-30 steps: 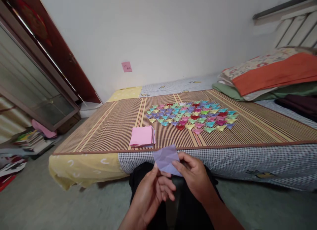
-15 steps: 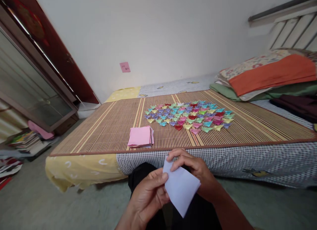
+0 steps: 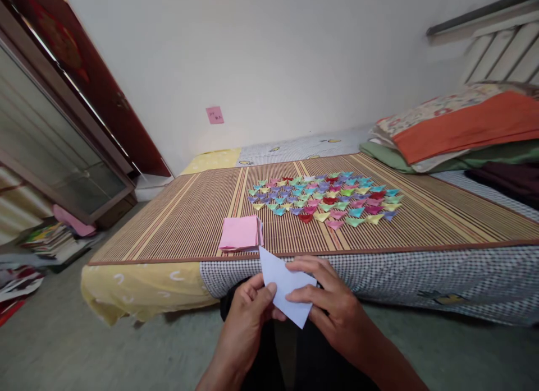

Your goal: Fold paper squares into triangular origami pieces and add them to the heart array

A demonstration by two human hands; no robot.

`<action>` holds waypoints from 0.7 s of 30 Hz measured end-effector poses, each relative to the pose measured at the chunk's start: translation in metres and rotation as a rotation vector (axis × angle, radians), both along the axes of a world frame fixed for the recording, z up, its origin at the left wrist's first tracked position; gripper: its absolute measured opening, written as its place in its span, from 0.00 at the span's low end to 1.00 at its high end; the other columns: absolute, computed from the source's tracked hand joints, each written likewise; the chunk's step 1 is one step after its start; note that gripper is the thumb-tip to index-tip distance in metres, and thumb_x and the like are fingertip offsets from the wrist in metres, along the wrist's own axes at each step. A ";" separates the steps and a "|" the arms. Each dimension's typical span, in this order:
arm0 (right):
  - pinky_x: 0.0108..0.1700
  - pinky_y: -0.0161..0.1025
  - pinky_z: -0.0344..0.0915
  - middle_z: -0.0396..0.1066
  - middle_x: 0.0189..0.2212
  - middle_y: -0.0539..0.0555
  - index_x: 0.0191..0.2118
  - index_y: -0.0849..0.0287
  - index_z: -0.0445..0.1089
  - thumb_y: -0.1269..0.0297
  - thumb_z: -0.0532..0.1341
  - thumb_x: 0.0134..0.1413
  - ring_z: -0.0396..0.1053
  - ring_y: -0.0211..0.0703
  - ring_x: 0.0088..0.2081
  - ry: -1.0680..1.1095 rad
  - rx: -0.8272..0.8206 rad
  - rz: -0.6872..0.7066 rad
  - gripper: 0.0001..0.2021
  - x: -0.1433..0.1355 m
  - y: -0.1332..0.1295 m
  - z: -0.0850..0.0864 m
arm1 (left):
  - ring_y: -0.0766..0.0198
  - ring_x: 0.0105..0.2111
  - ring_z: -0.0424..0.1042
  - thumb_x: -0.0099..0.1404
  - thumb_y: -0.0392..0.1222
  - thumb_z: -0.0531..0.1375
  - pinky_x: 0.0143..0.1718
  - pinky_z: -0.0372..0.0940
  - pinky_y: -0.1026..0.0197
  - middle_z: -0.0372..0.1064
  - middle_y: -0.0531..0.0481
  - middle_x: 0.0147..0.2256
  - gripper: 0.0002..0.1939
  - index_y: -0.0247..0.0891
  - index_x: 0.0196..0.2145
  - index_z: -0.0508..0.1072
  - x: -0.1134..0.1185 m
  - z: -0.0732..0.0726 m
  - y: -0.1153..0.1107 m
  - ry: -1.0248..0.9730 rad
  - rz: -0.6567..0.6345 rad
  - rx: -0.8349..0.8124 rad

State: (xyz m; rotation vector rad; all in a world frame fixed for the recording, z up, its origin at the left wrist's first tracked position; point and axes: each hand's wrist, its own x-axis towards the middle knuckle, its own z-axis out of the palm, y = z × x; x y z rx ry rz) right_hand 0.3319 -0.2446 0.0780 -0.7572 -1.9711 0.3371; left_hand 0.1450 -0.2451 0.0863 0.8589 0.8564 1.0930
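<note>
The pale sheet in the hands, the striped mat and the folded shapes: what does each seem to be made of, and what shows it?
Pale sheet: seemingly matt paper, by its crisp edges and pointed corners.
Striped mat: perhaps bamboo or straw, low in sheen, by its fine parallel strips.
Folded shapes: probably matt coloured paper, by their sharp points.

Left hand (image 3: 248, 315) pinching, thumb uppermost; right hand (image 3: 332, 298) fingers parted.

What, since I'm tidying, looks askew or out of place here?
The stack on the mat: sheets jut unevenly from its right side, beneath the pink top one. The note on the wall also looks tilted, though the lens may exaggerate that.
</note>
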 end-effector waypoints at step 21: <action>0.51 0.37 0.71 0.73 0.48 0.56 0.43 0.54 0.73 0.78 0.58 0.63 0.74 0.44 0.50 0.202 -0.014 -0.184 0.12 -0.012 -0.004 -0.008 | 0.69 0.23 0.69 0.57 0.49 0.73 0.25 0.67 0.68 0.74 0.49 0.25 0.17 0.31 0.36 0.82 -0.007 0.000 0.000 -0.062 0.098 -0.078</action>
